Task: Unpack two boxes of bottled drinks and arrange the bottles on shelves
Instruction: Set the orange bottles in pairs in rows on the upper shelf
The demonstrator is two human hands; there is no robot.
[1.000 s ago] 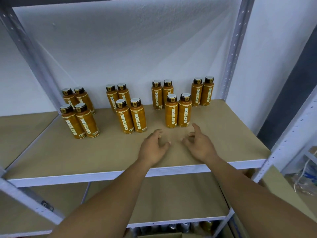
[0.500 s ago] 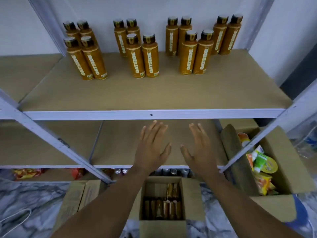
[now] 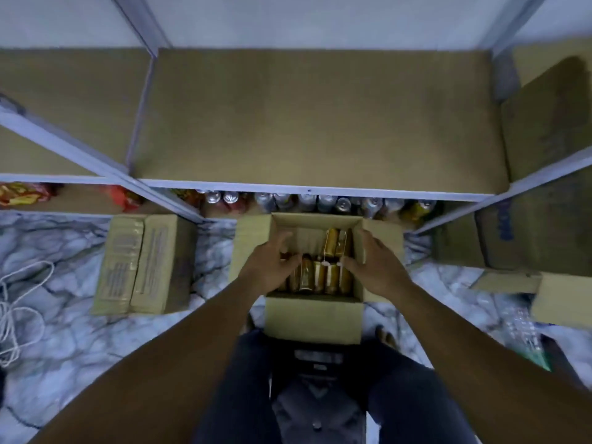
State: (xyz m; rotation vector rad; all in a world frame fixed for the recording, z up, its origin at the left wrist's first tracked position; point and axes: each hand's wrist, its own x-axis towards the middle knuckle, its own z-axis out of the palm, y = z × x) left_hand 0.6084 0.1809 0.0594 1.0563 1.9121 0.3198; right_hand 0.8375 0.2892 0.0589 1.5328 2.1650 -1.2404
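An open cardboard box (image 3: 314,315) sits on the marble floor right in front of me, below the shelf (image 3: 320,123). Inside it stand several orange bottles (image 3: 307,277) in the near row, and two more bottles (image 3: 336,245) at the back right. Both hands reach down into the box. My left hand (image 3: 269,267) hovers over the left end of the near row, fingers bent and spread. Fingertips of my right hand (image 3: 371,267) touch the bottle tops at the row's right end. Neither hand visibly grips a bottle. The frame is blurred.
A second, closed cardboard box (image 3: 144,267) lies on the floor to the left. Several cans (image 3: 320,203) line the bottom shelf behind the open box. Large cartons (image 3: 544,123) stand at the right, snack packets (image 3: 22,193) at the far left, and a white cord (image 3: 19,309) on the floor.
My view has tipped from the upper shelf of bottles down to the floor. Both hands left that shelf, dropped, and now reach into the open box.
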